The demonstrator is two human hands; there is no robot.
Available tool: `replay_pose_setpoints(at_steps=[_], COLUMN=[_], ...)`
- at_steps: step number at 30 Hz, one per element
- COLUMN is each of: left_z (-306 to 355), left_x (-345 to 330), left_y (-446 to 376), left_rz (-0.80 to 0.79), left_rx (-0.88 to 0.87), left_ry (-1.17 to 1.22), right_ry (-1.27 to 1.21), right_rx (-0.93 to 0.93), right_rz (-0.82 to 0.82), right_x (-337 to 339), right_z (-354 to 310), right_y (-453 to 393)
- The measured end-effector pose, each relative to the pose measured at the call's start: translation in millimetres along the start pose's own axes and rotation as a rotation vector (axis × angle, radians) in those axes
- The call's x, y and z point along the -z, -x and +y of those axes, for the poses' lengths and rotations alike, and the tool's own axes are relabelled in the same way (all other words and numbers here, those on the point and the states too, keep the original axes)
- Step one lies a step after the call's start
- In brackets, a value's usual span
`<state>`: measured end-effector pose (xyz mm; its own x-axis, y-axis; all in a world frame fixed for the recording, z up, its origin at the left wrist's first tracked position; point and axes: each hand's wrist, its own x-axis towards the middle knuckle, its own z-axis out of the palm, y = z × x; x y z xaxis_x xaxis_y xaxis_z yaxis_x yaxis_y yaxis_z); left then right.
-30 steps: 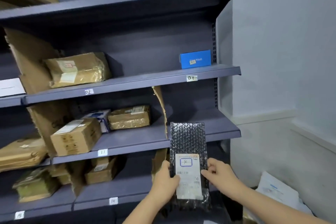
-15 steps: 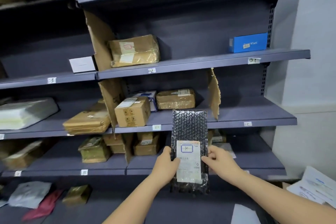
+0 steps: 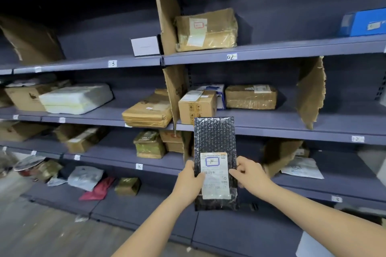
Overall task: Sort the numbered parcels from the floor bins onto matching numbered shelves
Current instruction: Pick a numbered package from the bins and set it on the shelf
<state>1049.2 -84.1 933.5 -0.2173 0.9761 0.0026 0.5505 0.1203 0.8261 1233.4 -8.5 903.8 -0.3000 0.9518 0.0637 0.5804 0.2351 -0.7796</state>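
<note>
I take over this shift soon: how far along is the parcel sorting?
Done: boxes already sit on the tagged shelves, such as the taped box above tag 02. In hand: the left hand and right hand grip a black bubble mailer marked 10, not yet shelved. Left: loose bags lie along the bottom.

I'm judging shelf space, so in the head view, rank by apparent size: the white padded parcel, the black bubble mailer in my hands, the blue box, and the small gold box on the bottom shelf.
1. White padded parcel
2. Black bubble mailer, though nearness to the camera inflates it
3. Blue box, cut off by the frame edge, so unsure
4. Small gold box
</note>
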Motion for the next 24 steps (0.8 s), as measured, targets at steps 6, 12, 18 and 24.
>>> replay_pose_setpoints(at_steps=[6,12,18,24], left_z=[-52.1,-108.4,-165.1,-232.2], left_x=[36.0,87.5,144.5,185.8], left_y=[-19.6,-65.5,-100.8,-103.1], left_rz=[0.056,0.171,0.286,0.364], left_rx=[0.126,0.239,0.312,0.485], left_ry=[0.008,-0.064,-0.113,0.017], right_ry=[0.041,0.057,0.089,0.109], right_rx=[0.064,0.141,0.196,0.213], right_rz=[-0.112,-0.236,-0.364,-0.456], right_x=[-57.1,-115.6,-183.9,-254.9], right_z=[-19.7,-50.6,-87.0,-122.1], right_y=[-40.8,-99.7,-157.1,-180.5])
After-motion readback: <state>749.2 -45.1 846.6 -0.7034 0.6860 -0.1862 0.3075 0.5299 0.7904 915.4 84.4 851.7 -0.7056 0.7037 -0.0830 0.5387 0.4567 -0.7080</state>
